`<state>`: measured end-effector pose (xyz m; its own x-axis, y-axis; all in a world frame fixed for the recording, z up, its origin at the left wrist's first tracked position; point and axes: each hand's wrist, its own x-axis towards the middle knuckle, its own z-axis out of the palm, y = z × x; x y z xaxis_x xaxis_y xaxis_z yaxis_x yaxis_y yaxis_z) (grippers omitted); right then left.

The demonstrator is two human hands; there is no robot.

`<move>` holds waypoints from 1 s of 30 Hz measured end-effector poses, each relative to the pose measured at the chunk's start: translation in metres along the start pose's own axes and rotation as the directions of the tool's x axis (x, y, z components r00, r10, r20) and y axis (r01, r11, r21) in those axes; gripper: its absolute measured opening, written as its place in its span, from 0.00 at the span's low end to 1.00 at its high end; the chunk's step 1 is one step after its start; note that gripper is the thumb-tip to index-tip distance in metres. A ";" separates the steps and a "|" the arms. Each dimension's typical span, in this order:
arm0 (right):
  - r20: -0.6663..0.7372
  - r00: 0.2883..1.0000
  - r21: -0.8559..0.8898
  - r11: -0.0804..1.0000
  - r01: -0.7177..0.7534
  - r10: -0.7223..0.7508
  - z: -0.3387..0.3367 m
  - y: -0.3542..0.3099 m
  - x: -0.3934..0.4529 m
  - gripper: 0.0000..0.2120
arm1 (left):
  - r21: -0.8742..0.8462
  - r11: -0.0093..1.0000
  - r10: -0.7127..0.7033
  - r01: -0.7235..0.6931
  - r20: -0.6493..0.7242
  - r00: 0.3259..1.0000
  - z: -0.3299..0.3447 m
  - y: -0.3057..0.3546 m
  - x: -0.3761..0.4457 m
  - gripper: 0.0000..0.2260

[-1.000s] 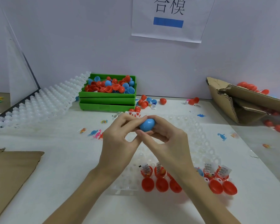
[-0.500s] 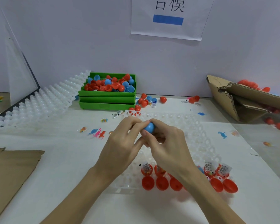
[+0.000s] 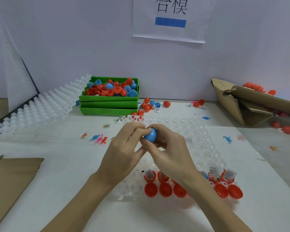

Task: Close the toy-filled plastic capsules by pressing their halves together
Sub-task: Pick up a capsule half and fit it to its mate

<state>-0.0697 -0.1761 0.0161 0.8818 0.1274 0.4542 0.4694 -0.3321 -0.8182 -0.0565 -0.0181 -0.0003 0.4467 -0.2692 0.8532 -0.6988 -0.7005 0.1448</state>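
A white surface (image 3: 40,173) carries everything here, with a torn cardboard box (image 3: 251,104) at the far right and a green bin (image 3: 109,104) of loose red and blue capsule halves at the far left. A clear plastic tray (image 3: 203,143) lies in the middle, and along its near edge sit open red capsules (image 3: 165,190), some with small packets poking out. Above the tray, the left hand (image 3: 122,153) and right hand (image 3: 171,151) meet, both gripping a blue capsule (image 3: 151,135). The capsule sits between the fingertips of the two hands, the left fingers curled against its left side and the right fingers wrapped over its top and right. Small toy dinosaurs (image 3: 99,138) lie scattered left of the hands.
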 end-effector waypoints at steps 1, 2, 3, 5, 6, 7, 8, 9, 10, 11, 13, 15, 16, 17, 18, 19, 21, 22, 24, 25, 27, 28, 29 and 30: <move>0.008 1.000 -0.010 1.000 0.010 -0.009 -0.001 -0.001 0.000 0.07 | 0.004 1.000 0.016 -0.016 0.000 1.000 -0.001 0.000 0.000 0.13; 0.013 1.000 -0.026 0.999 0.020 -0.019 -0.001 -0.001 0.000 0.07 | 0.005 0.999 0.032 -0.032 0.003 0.999 -0.001 0.000 0.001 0.12; 0.017 0.999 -0.044 0.999 0.028 -0.028 -0.002 -0.001 0.000 0.07 | 0.005 0.999 0.046 -0.046 0.009 0.999 -0.002 0.001 0.001 0.11; 0.025 0.999 -0.061 0.997 0.039 -0.037 -0.002 0.001 -0.001 0.07 | 0.006 0.998 0.059 -0.059 0.018 0.998 -0.002 0.000 0.001 0.10; 0.028 0.999 -0.061 0.997 0.043 -0.042 -0.003 0.001 -0.001 0.08 | 0.006 0.998 0.061 -0.062 0.017 0.998 -0.002 0.000 0.001 0.10; 0.034 0.998 -0.060 0.997 0.050 -0.048 -0.003 0.001 -0.001 0.08 | 0.008 0.998 0.062 -0.062 0.008 0.998 -0.002 0.000 0.001 0.10; 0.044 0.998 -0.061 0.997 0.054 -0.052 -0.002 0.001 0.000 0.09 | 0.011 0.998 0.060 -0.060 0.001 0.998 -0.002 -0.002 0.001 0.10; 0.056 0.997 -0.068 0.996 0.054 -0.051 -0.002 0.001 0.000 0.10 | 0.013 0.999 0.052 -0.052 0.002 0.999 -0.002 -0.002 0.001 0.09; 0.062 0.997 -0.078 0.995 0.055 -0.050 -0.002 0.001 0.001 0.11 | 0.007 1.000 0.031 -0.031 0.010 0.999 -0.001 -0.001 0.002 0.11; 0.059 0.997 -0.087 0.994 0.060 -0.055 -0.002 0.001 0.002 0.12 | -0.019 1.000 -0.005 0.005 0.022 1.000 -0.001 -0.001 0.002 0.13; 0.038 0.997 -0.094 0.993 0.070 -0.066 -0.005 0.002 0.003 0.15 | -0.147 0.979 -0.138 0.141 0.031 0.990 -0.001 0.002 0.006 0.14; 0.019 0.998 -0.124 0.990 0.068 -0.067 -0.006 0.002 0.003 0.20 | -0.350 0.858 -0.382 0.375 0.052 0.923 -0.003 0.007 0.010 0.14; 0.008 0.996 -0.153 0.984 0.088 -0.087 -0.006 0.002 0.003 0.21 | -0.473 0.717 -0.522 0.512 0.121 0.844 -0.004 0.007 0.013 0.14; -0.002 0.993 -0.186 0.976 0.117 -0.119 -0.006 0.002 0.003 0.23 | -0.578 0.531 -0.622 0.620 0.232 0.748 -0.005 0.007 0.015 0.14; -0.005 0.989 -0.221 0.964 0.146 -0.151 -0.004 0.002 0.004 0.25 | -0.648 0.345 -0.664 0.679 0.342 0.664 -0.005 0.006 0.016 0.15; -0.006 0.984 -0.253 0.953 0.168 -0.176 -0.003 0.002 0.004 0.27 | -0.685 0.193 -0.661 0.703 0.438 0.609 -0.005 0.004 0.016 0.16; -0.027 0.978 -0.297 0.936 0.188 -0.205 -0.002 0.003 0.004 0.28 | -0.697 0.039 -0.591 0.716 0.562 0.579 -0.006 0.003 0.016 0.18; -0.048 0.975 -0.313 0.930 0.191 -0.217 -0.002 0.003 0.004 0.28 | -0.691 0.028 -0.557 0.722 0.589 0.585 -0.006 0.004 0.017 0.17; -0.085 0.969 -0.337 0.922 0.190 -0.230 -0.003 0.002 0.003 0.27 | -0.675 0.053 -0.528 0.736 0.607 0.594 -0.006 0.005 0.016 0.17; -0.091 0.968 -0.345 0.919 0.190 -0.235 -0.003 0.002 0.003 0.26 | -0.668 0.060 -0.531 0.742 0.608 0.590 -0.005 0.006 0.016 0.17; -0.073 0.972 -0.356 0.916 0.182 -0.221 -0.002 0.000 0.002 0.23 | -0.665 0.056 -0.546 0.745 0.605 0.580 -0.005 0.006 0.016 0.18; -0.052 0.978 -0.362 0.916 0.172 -0.204 -0.002 -0.001 0.001 0.22 | -0.662 0.058 -0.558 0.747 0.599 0.575 -0.005 0.006 0.016 0.18; -0.031 0.982 -0.366 0.916 0.164 -0.188 -0.002 -0.002 0.002 0.22 | -0.656 0.067 -0.572 0.752 0.592 0.568 -0.005 0.006 0.017 0.18; -0.015 0.983 -0.364 0.917 0.163 -0.181 -0.002 -0.003 0.002 0.23 | -0.648 0.079 -0.584 0.757 0.586 0.562 -0.005 0.006 0.017 0.18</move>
<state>-0.0696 -0.1768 0.0204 0.7815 0.1714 0.5999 0.5573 -0.6241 -0.5477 -0.0563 -0.0232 0.0173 0.9863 -0.1298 0.1019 -0.0793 0.1688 0.9824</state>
